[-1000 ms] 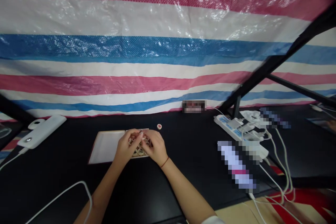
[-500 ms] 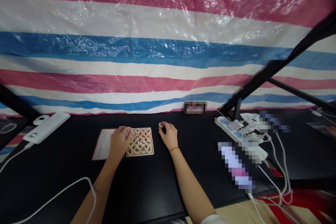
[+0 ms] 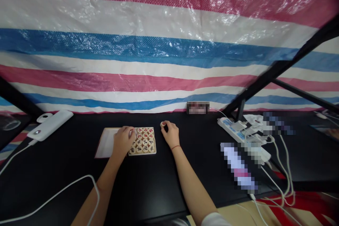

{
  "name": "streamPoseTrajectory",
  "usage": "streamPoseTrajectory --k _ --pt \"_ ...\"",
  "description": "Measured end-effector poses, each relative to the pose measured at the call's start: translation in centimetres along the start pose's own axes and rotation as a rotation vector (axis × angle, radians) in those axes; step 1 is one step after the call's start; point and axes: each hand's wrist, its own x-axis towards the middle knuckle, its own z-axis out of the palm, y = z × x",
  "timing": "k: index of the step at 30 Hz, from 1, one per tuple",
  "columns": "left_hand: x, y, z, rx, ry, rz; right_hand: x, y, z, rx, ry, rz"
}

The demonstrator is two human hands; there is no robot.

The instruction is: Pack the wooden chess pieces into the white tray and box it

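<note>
Both hands have drawn apart from their shared place over the pieces. A red, white and blue striped tarpaulin (image 3: 169, 53) fills the upper frame above a black table (image 3: 148, 190), with a power strip (image 3: 233, 130) at right. At lower centre, a white-topped tray (image 3: 106, 143) lies beside a square wooden board (image 3: 142, 156), which carries rows of round xiangqi pieces (image 3: 144, 142) with red or black characters. The left hand (image 3: 123, 141) sits curled at the board's left edge, over the tray; whether it grasps anything, I cannot tell. Above the board's upper right corner, the right hand (image 3: 169, 134) pinches a loose piece (image 3: 162, 124), with open black tabletop to its right.
</note>
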Motion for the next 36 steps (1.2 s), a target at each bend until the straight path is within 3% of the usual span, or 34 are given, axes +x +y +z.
streamPoseTrajectory --k 23,30,36 --pt "-0.1 0.1 0.2 0.045 -0.055 -0.015 0.7 -0.8 0.3 -0.025 -0.063 0.000" --pt "0.5 1.6 0.2 0.278 -0.051 0.020 0.0 -2.6 -0.5 0.071 0.088 -0.010" --pt "0.3 2.9 1.0 0.331 -0.058 0.006 -1.8 -4.8 -0.1 0.294 -0.100 0.066"
